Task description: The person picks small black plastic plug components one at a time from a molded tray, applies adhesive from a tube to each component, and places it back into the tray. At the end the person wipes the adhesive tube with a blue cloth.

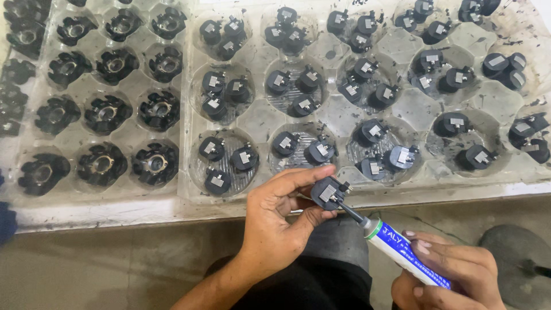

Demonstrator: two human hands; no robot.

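A black part (328,193) is pinched in the left hand (281,221) — tube (402,248) gripped by the right hand (453,275), nozzle touching it; filled trays (367,189) — treated or not, cannot be told.

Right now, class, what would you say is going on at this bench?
A person's left hand pinches a small round black plastic part with a grey square on top. The right hand holds a white and blue squeeze tube, its dark nozzle touching the part's edge. Behind them, a clear plastic tray holds similar parts, mostly two or three to a pocket. Another clear tray to the left holds larger black toothed rings.
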